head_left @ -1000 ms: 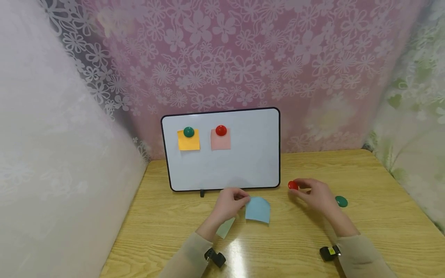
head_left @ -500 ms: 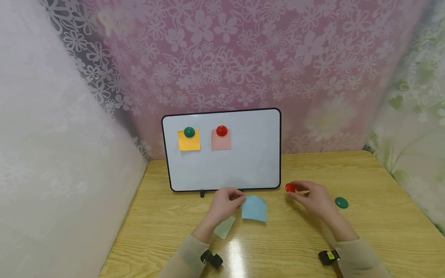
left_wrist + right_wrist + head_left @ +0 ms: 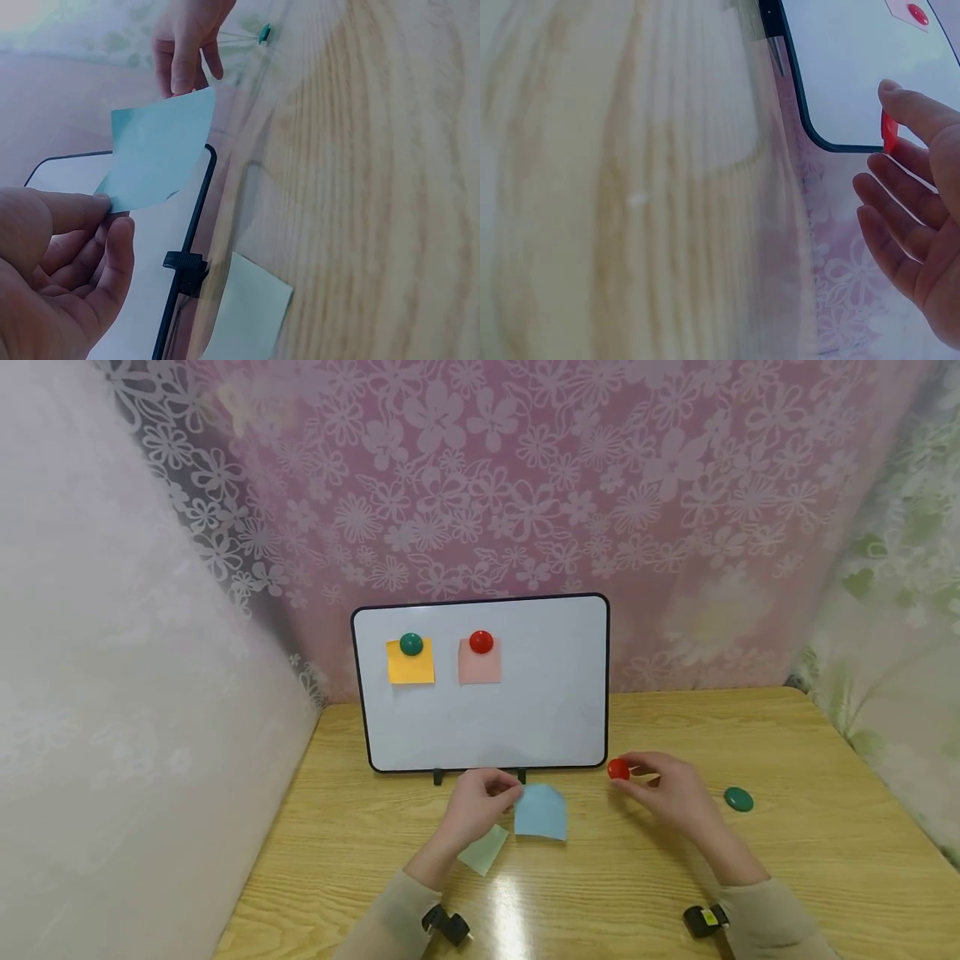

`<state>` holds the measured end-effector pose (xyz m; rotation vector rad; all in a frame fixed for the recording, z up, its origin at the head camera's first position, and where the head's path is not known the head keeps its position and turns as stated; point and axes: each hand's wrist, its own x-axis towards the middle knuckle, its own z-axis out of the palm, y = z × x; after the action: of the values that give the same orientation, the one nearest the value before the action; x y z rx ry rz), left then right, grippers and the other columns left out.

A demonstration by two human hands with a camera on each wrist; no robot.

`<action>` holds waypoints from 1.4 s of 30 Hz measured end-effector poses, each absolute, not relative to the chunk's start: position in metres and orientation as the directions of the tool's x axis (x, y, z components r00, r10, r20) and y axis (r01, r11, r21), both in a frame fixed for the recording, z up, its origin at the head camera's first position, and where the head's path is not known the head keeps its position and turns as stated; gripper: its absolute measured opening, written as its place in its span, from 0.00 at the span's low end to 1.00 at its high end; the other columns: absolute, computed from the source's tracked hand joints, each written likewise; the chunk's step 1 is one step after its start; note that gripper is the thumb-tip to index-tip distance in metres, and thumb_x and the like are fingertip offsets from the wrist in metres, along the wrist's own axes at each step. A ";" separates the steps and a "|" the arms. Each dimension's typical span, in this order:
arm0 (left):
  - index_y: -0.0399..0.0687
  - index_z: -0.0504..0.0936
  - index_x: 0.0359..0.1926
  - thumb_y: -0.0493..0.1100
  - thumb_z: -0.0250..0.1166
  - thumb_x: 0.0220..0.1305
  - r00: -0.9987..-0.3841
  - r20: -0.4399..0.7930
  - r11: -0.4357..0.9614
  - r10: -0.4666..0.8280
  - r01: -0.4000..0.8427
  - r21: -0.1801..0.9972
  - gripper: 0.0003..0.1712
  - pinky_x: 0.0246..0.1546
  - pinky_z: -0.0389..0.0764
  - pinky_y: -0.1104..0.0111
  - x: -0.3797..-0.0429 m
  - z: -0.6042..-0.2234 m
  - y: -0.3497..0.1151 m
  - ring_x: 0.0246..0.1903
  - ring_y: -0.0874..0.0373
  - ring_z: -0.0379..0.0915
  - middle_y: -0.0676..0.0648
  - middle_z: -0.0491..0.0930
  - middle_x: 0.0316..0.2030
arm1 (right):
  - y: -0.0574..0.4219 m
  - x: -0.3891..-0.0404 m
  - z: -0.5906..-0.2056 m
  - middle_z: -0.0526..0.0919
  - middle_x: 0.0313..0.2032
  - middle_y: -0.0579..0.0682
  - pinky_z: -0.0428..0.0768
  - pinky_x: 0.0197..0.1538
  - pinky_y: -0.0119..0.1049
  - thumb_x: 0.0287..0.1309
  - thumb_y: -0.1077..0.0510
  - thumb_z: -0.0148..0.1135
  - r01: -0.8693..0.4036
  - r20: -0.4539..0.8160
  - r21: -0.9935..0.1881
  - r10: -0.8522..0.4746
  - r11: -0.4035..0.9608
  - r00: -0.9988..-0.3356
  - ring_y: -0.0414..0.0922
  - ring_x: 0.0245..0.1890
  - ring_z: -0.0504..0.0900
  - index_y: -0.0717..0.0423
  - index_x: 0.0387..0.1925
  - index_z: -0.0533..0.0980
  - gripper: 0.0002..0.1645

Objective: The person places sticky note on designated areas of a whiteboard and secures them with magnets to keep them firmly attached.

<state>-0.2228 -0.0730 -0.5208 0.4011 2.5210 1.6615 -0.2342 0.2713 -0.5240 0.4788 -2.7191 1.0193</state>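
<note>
My left hand point(image 3: 476, 806) pinches a blue sticky note point(image 3: 541, 812) by its upper left corner, in front of the whiteboard point(image 3: 547, 718). In the left wrist view the blue note point(image 3: 161, 146) spreads out from between thumb and forefinger. To the right, my right hand point(image 3: 671, 789) holds a red round magnet point(image 3: 618, 769) between thumb and fingers near the board's lower right corner. The right wrist view shows this magnet point(image 3: 889, 132) edge-on. On the board, a green magnet point(image 3: 411, 644) sits over a yellow note point(image 3: 410, 670), and another red magnet point(image 3: 481, 642) over a pink note point(image 3: 479, 670).
A pale green note point(image 3: 484, 850) lies on the wooden table point(image 3: 600, 902) below my left hand. Right of my right hand lies a green magnet point(image 3: 738, 799). Small black feet point(image 3: 438, 777) support the board. A pink floral curtain point(image 3: 525, 485) hangs behind.
My left hand has drifted a little left with the blue note, showing more of the green note and a board foot. My right hand has shifted slightly left with the red magnet.
</note>
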 end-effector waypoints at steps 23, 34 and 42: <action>0.45 0.91 0.45 0.42 0.72 0.74 -0.970 0.157 0.327 0.184 0.211 0.921 0.06 0.33 0.86 0.66 -0.218 -0.523 -0.102 0.31 0.53 0.85 0.50 0.88 0.33 | 0.240 -0.235 -0.519 0.90 0.50 0.50 0.89 0.45 0.48 0.61 0.49 0.81 -0.474 0.357 -0.550 -0.319 0.688 -0.878 0.51 0.48 0.87 0.55 0.55 0.86 0.24; 0.44 0.91 0.45 0.41 0.72 0.73 -0.981 0.139 0.335 0.135 0.177 0.925 0.06 0.33 0.85 0.67 -0.217 -0.522 -0.119 0.32 0.51 0.85 0.50 0.88 0.34 | 0.220 -0.234 -0.515 0.89 0.49 0.46 0.89 0.45 0.46 0.60 0.50 0.82 -0.496 0.352 -0.554 -0.352 0.669 -0.867 0.49 0.48 0.86 0.52 0.54 0.86 0.23; 0.44 0.92 0.44 0.41 0.72 0.73 -0.983 0.157 0.350 0.097 0.181 0.919 0.06 0.33 0.85 0.68 -0.216 -0.523 -0.131 0.31 0.54 0.84 0.51 0.88 0.34 | 0.204 -0.235 -0.515 0.89 0.49 0.46 0.88 0.44 0.43 0.60 0.50 0.82 -0.526 0.364 -0.546 -0.380 0.652 -0.850 0.49 0.47 0.87 0.52 0.53 0.86 0.23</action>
<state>-0.2165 -0.1307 -0.5234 0.2725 2.6414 1.8143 -0.2351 0.2039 -0.5145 0.7379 -2.6530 0.9791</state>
